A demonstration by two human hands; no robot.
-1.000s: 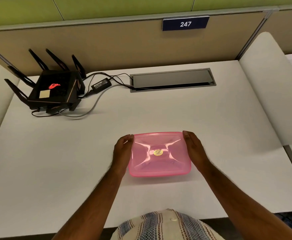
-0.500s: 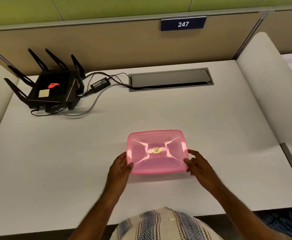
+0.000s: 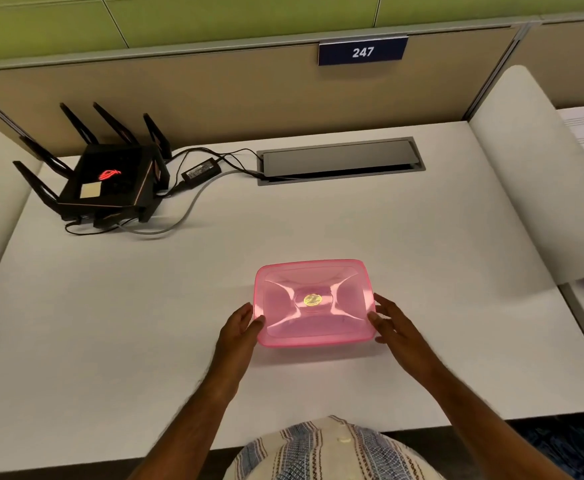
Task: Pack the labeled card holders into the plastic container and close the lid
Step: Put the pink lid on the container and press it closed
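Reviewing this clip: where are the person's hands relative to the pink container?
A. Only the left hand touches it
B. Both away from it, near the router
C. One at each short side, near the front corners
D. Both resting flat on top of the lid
C: the left hand and right hand flank the pink container at its near corners.

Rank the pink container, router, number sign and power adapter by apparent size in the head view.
1. Router, antennas included
2. Pink container; close to the router and nearer the camera, so unsure
3. Number sign
4. Power adapter
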